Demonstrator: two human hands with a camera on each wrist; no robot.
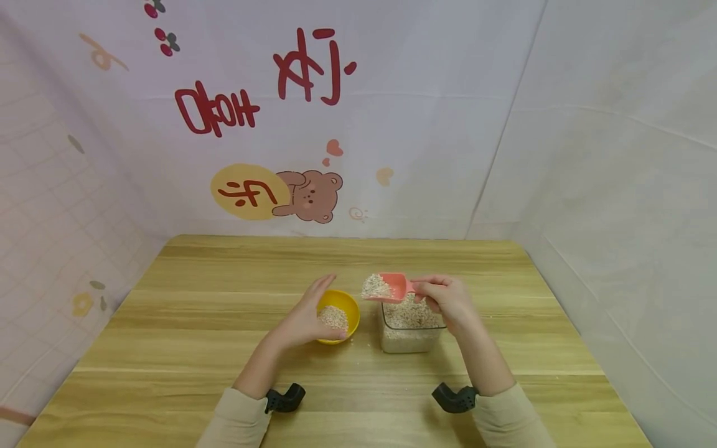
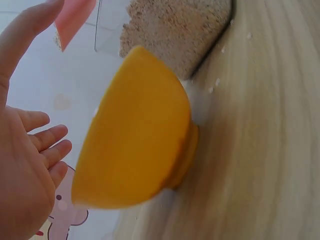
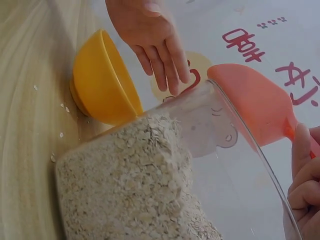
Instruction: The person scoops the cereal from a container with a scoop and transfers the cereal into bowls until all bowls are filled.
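A yellow bowl (image 1: 352,306) with some oat flakes (image 1: 333,317) in it stands on the table. Above its left side hovers my left hand (image 1: 302,322), fingers extended and thumb spread; the left wrist view shows a gap between this hand and the bowl (image 2: 137,135). My right hand (image 1: 452,302) pinches the handle of a pink scoop (image 1: 398,284), which carries a heap of oats (image 1: 375,287). The scoop (image 3: 255,100) is above the rim of a clear square container (image 1: 409,346), its front end pointing toward the bowl. Plenty of oats (image 3: 135,180) fill that container.
Bowl and container stand side by side on a wood-grain table (image 1: 218,274). Several stray flakes (image 3: 62,120) lie between them. A printed white backdrop (image 1: 426,124) rises behind the table, with plain cloth (image 1: 627,186) on the right.
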